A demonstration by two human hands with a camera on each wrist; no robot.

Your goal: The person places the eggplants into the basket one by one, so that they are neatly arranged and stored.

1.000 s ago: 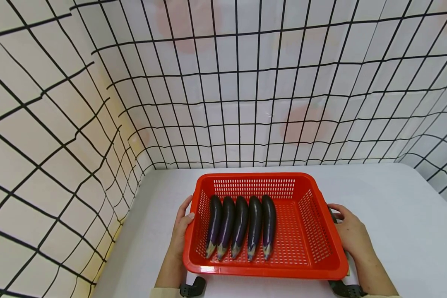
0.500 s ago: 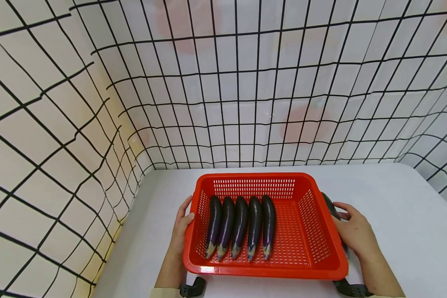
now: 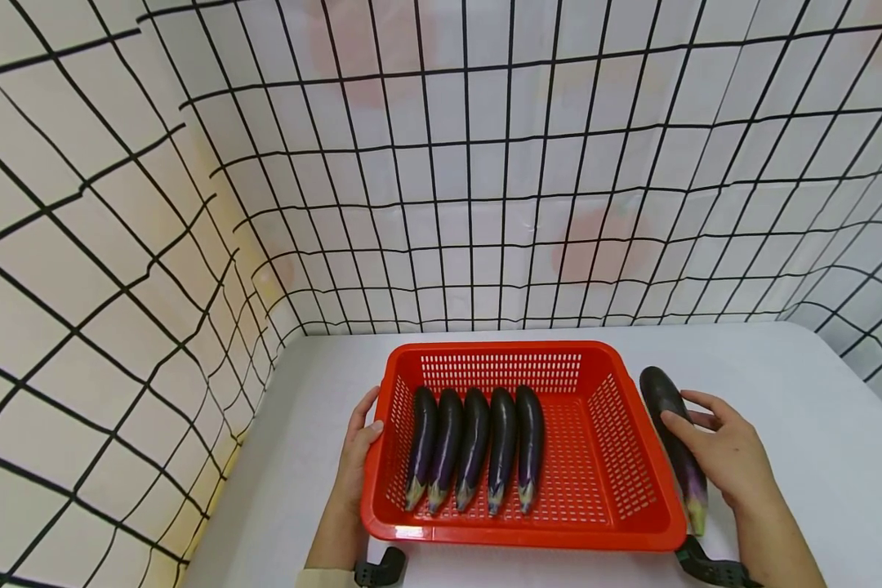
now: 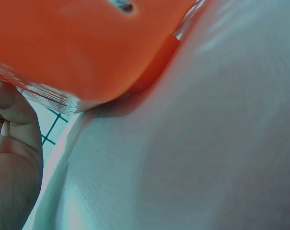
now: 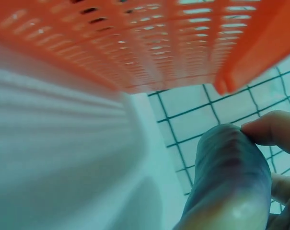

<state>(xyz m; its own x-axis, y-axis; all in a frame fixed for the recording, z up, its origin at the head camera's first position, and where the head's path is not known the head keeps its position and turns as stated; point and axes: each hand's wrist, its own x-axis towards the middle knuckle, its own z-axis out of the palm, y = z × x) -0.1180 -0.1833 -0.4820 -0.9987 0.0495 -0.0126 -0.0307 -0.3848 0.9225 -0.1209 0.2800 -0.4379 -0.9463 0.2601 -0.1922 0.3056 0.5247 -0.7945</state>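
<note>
A red plastic basket [image 3: 566, 535] with slotted walls stands on the white table, and several dark purple eggplants [image 3: 474, 449] lie side by side in its left half. My left hand [image 3: 356, 453] grips the basket's left rim, thumb on the edge and fingers along the outer side. Outside the right wall, my right hand [image 3: 735, 453] holds another eggplant [image 3: 672, 433] between thumb and fingers, its green stem end pointing toward me. From the right wrist, that eggplant [image 5: 231, 177] shows below the basket's overhanging rim [image 5: 260, 52], with fingertips along its side.
The white tabletop [image 3: 801, 392] extends to the right of the basket and, more narrowly, to its left. Behind and at both sides rise white walls [image 3: 456, 180] with a black grid. A dark band [image 3: 380, 567] circles the left wrist.
My right hand has moved right, away from the basket, bringing the eggplant out from behind the right rim into fuller view. The left hand, basket and eggplants inside have stayed put.
</note>
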